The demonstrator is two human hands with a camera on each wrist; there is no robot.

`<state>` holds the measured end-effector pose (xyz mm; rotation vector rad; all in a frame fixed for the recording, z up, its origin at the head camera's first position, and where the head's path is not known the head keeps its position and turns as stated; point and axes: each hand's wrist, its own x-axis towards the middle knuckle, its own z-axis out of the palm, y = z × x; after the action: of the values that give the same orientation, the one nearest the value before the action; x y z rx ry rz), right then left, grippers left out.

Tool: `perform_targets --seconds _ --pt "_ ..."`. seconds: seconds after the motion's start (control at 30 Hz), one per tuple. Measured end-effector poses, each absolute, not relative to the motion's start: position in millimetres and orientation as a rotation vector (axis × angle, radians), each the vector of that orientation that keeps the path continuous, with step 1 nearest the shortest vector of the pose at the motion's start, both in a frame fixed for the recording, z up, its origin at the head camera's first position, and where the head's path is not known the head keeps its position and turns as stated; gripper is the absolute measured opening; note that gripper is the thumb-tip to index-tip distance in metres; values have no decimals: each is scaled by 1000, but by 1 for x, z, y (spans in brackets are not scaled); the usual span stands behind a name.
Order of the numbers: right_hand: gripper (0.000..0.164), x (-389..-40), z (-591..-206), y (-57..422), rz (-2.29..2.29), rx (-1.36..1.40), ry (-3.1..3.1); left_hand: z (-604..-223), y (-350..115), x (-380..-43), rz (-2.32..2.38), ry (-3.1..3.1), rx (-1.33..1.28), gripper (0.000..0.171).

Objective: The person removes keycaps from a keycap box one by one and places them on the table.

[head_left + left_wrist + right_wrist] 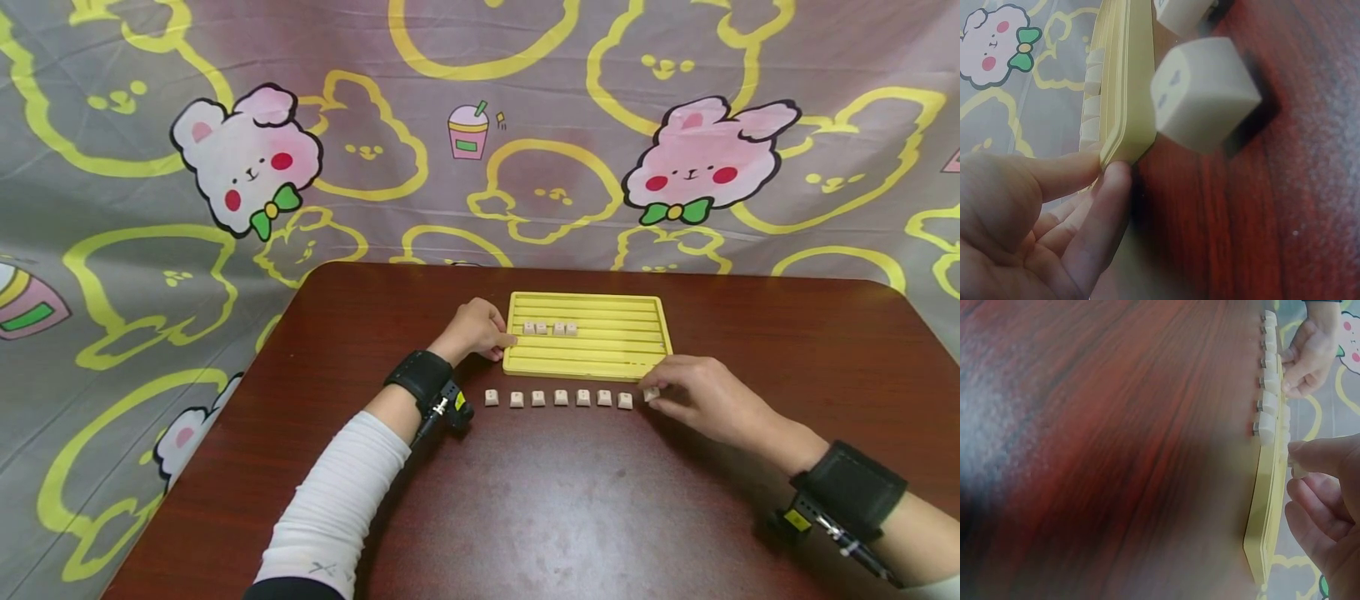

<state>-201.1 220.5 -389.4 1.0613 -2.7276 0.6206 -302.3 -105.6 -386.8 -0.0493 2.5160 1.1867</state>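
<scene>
A yellow ribbed tray lies on the table, with several pale keycaps standing in one of its grooves toward the left. My left hand pinches the tray's left edge; in the left wrist view the thumb and a finger meet at its corner. Between thumb and fingers, my right hand grips a single keycap near the tray's front right corner. A row of loose keycaps runs along the table just in front of the tray, each with small dark marks.
The dark red-brown wooden table reaches back to a grey curtain printed with yellow outlines and pink rabbits. Both wrists wear black straps with small cameras. A white sleeve covers the left forearm.
</scene>
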Motion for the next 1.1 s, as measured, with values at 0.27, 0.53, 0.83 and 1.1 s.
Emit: perform_targets --seconds 0.27,0.53,0.83,1.1 --pt "22 -199 -395 220 623 1044 -2737 -388 -106 -302 1176 2518 -53 18" --pt "21 -198 -399 221 617 1016 -2756 -387 -107 -300 1169 2524 -52 18" --pt "21 -197 -402 220 595 1019 -2767 -389 -108 -300 1174 2526 -32 18" --pt "21 -196 -404 219 585 997 -2805 -388 -109 -299 1163 2533 -44 19"
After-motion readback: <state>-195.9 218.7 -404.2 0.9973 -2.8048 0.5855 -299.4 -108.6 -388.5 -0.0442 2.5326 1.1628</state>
